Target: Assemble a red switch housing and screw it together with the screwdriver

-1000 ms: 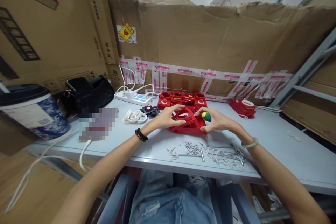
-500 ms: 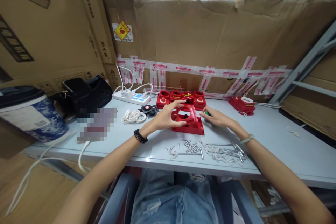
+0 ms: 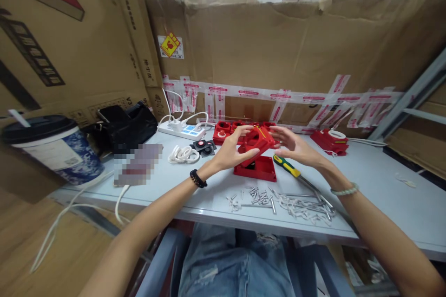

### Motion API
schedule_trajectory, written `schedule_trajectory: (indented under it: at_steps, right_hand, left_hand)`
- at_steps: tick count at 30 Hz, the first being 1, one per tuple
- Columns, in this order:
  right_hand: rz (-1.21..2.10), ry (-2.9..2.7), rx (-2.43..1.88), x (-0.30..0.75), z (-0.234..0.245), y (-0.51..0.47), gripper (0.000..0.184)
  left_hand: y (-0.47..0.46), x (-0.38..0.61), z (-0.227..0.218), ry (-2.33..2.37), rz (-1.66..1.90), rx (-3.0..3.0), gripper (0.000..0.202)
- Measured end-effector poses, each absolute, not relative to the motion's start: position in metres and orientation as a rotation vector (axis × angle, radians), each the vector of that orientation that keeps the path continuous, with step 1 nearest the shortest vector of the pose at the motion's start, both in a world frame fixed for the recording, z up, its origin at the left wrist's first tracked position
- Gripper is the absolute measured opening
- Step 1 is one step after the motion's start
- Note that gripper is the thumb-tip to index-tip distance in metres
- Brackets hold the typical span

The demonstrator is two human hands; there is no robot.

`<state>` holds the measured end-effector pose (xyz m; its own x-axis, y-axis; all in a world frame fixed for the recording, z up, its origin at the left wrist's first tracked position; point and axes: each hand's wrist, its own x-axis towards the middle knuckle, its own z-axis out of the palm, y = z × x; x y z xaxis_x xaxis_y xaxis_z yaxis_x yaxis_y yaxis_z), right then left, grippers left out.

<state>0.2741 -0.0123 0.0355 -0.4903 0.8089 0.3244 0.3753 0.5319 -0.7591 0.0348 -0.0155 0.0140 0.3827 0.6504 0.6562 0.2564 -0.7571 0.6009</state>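
My left hand (image 3: pixel 232 151) grips a red plastic cover (image 3: pixel 253 143) with a round hole, thumb at its near edge and fingers over the far side. The cover is tilted above a red base box (image 3: pixel 259 170), whose inside shows a dark part. My right hand (image 3: pixel 296 146) is at the cover's right side with fingers and thumb apart; whether its fingertips touch the cover I cannot tell. Below that hand lies a screwdriver (image 3: pixel 287 165) with a green and yellow handle. Screws (image 3: pixel 259 196) and white strips with metal rods (image 3: pixel 303 204) lie nearer to me.
Several red housings (image 3: pixel 221 134) stand behind my hands, and another red unit (image 3: pixel 329 142) sits at right. White rings (image 3: pixel 183 154), black square parts (image 3: pixel 204 147) and a power strip (image 3: pixel 183 130) are to the left. A lidded cup (image 3: pixel 55 148) stands far left.
My right hand has let go of the screwdriver, which now lies on the table, and has come up beside the cover. My left hand has lifted and tilted the cover off the base box.
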Motion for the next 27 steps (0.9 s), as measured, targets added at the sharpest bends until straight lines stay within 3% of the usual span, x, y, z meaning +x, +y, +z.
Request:
schedule_trajectory:
  at_steps: [3,9,13,17,22,27]
  right_hand:
    - [0.993,-1.964,-0.783,0.259,0.035,-0.021,0.076]
    - [0.920,-1.744,-0.818,0.259,0.035,-0.024,0.077]
    - [0.900,-1.707,-0.828,0.268,0.038,-0.021,0.070]
    - [0.946,-1.739,-0.812,0.269,0.039,-0.020,0.058]
    - [0.970,-1.722,-0.868,0.270,0.040,-0.021,0.046]
    - [0.958,-1.737,-0.910,0.274,0.039,-0.019,0.045]
  left_hand:
    - [-0.019,0.053,0.024,0.711,1.422,2.224,0.052]
    - [-0.020,0.061,0.039,0.630,1.308,2.270,0.053]
    - [-0.003,0.008,0.040,1.165,1.169,2.525,0.041]
    - [0.008,-0.056,0.029,1.824,0.561,2.612,0.038]
    - [0.002,-0.079,0.017,1.809,0.281,2.701,0.035]
    - [0.003,-0.099,0.016,2.026,0.213,2.614,0.050]
